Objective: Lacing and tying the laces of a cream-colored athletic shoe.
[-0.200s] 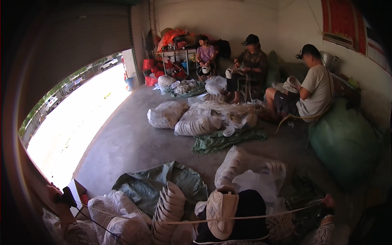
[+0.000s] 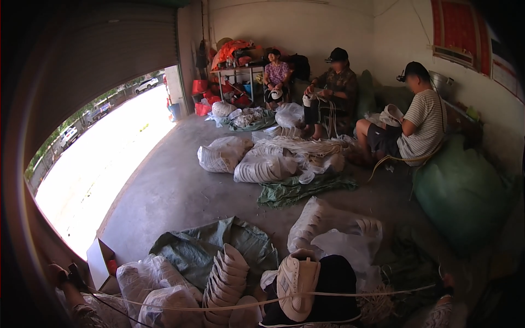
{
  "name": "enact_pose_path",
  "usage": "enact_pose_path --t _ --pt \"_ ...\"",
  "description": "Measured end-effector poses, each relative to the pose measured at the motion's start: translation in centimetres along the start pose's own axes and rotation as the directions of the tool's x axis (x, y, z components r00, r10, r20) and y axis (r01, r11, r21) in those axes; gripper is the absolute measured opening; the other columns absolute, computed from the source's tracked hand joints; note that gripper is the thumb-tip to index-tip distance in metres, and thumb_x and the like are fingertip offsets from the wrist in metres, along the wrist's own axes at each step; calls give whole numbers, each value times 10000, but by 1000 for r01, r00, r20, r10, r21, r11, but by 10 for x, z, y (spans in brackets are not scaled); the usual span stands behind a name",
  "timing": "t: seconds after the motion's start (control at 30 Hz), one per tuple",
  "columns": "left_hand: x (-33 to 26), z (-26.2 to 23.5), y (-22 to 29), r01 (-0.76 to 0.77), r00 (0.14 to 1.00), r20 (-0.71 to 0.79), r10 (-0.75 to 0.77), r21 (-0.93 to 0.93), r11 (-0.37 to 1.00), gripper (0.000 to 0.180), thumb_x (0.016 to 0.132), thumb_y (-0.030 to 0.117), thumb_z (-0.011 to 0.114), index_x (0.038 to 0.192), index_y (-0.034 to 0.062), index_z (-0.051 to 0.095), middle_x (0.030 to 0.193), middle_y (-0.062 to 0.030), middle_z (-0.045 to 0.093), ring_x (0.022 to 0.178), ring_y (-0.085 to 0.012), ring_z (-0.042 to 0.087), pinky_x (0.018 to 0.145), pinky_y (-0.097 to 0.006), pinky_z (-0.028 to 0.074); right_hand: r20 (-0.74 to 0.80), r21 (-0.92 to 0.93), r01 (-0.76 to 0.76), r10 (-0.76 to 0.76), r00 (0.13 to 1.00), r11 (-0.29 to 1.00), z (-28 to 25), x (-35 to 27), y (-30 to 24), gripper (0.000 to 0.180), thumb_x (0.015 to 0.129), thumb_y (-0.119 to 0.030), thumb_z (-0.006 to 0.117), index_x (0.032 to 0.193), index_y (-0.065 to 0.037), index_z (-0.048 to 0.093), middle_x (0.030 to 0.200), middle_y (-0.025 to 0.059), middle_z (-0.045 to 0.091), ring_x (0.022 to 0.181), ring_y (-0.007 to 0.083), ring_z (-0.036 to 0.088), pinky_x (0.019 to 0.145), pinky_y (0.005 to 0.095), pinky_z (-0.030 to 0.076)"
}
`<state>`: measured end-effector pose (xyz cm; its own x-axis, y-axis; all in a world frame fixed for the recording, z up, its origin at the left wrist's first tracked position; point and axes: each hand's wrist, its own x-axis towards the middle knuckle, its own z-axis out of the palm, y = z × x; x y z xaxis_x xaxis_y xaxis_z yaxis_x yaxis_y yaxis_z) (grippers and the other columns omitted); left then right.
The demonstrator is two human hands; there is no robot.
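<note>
A cream shoe upper (image 2: 297, 281) stands on the dark cloth (image 2: 338, 284) over my lap, its eyelet side facing up. A long pale shoelace (image 2: 377, 294) runs across the front of it, out to both sides, sagging a little on the left. At the far left edge my left hand (image 2: 59, 275) is closed on one end of the lace, dim and partly in shadow. My right hand (image 2: 447, 281), low at the right, grips the other end; its fingers are small and dark. A dark strap or cord shows at my left wrist.
Beside my lap stand a stack of shoe uppers (image 2: 225, 279) and plastic bags of uppers (image 2: 164, 300). A green sheet (image 2: 219, 240) and another bag (image 2: 333, 227) lie ahead. Three people sit beyond, near bundles (image 2: 262, 164) and a big green sack (image 2: 459, 186).
Both hands have moved slightly lower and farther outward, the left one toward the left edge. The shoelace hangs a bit lower on the left. The shoe upper stays put.
</note>
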<state>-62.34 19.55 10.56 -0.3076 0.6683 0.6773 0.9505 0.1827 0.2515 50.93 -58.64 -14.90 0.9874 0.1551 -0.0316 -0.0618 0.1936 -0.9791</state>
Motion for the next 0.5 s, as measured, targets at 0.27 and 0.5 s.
enact_pose_path --t 0.27,0.5 --pt "-12 -35 21 55 991 -111 -77 -184 981 353 866 143 502 1193 12 480 860 -30 605 664 -132 551 557 -243 468 93 -507 33 16 996 861 3 -5 8 120 841 -192 590 820 -74 597 733 77 595 600 200 579 553 341 498" --pt "-52 -128 203 80 973 -170 -157 -391 917 405 831 135 538 1212 15 472 799 -6 582 578 -125 515 498 -240 444 138 -838 107 19 990 534 17 -17 1 145 823 -215 632 866 -77 625 789 84 635 610 202 589 553 366 503"
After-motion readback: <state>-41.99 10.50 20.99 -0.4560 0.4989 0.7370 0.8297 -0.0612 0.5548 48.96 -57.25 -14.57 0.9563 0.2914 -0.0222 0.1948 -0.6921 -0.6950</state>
